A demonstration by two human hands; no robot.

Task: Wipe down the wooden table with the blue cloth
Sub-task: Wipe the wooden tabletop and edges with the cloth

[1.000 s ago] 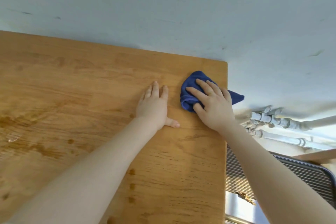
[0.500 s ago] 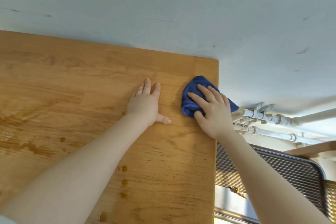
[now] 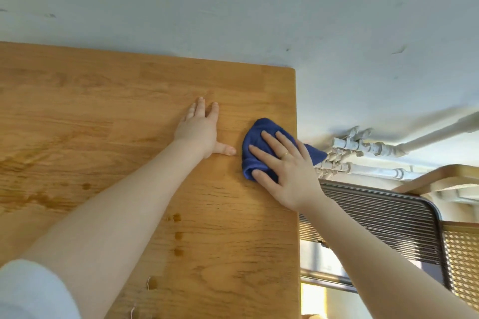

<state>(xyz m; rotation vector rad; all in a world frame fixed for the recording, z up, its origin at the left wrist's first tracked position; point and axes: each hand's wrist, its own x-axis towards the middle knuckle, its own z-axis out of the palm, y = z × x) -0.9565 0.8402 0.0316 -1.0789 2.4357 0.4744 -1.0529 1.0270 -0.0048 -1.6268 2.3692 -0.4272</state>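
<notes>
From the head view, the blue cloth (image 3: 261,146) is pressed flat under the spread fingers of the right hand (image 3: 287,171), at the far right corner of the wooden table (image 3: 233,241). The left hand (image 3: 201,132) is laid open and empty just beside it. Dark spots (spills, probably) are seen nearer than the left hand, so much wiping is judged left. The table edge is met directly under the right hand; open room lies leftward.

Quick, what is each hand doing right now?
Left hand: open, flat on the wooden table, holding nothing.
Right hand: open, fingers spread, pressing the blue cloth.
</notes>
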